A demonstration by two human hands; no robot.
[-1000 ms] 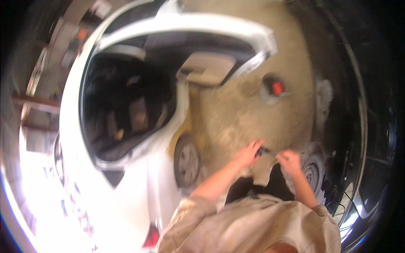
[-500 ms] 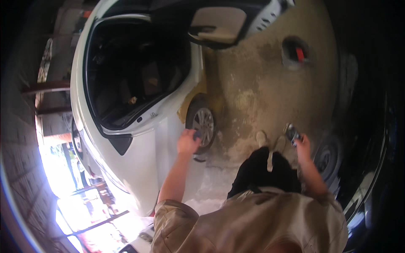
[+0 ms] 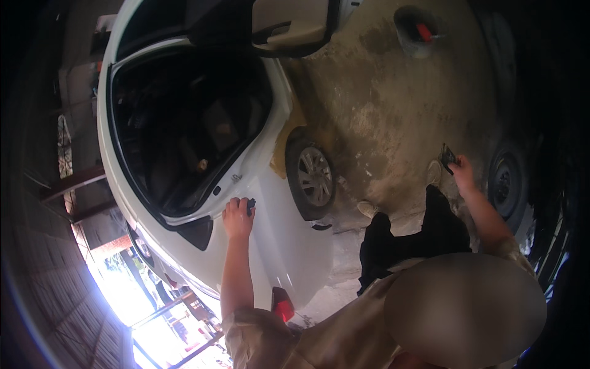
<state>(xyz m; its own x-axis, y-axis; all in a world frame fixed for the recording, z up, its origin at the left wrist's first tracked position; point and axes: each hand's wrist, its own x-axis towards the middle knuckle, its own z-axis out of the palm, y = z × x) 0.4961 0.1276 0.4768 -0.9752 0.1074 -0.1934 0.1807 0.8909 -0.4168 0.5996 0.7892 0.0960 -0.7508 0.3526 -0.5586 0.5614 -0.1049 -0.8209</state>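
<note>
My left hand (image 3: 236, 216) is over the white rear side of the car (image 3: 267, 215), just below the open door frame. Its fingers are closed round a small dark block (image 3: 251, 206) whose kind I cannot make out. The hand looks to be on or very close to the panel. Off to the right, above the floor, my right hand (image 3: 464, 175) grips a dark hand-sized object (image 3: 447, 158) with a lighter, metal-looking end. What sort of object it is does not show.
The rear wheel (image 3: 312, 175) sits below a yellowish wheel-arch edge (image 3: 284, 142). An opened car door (image 3: 292, 27) stands at the top. On the concrete floor (image 3: 381, 117) lies a round grey thing with a red piece (image 3: 424, 32). Another wheel (image 3: 505, 184) is at the right.
My left hand has gone from near the rear wheel to the panel by the door opening. My right hand has risen with its dark object. My feet have stepped apart.
</note>
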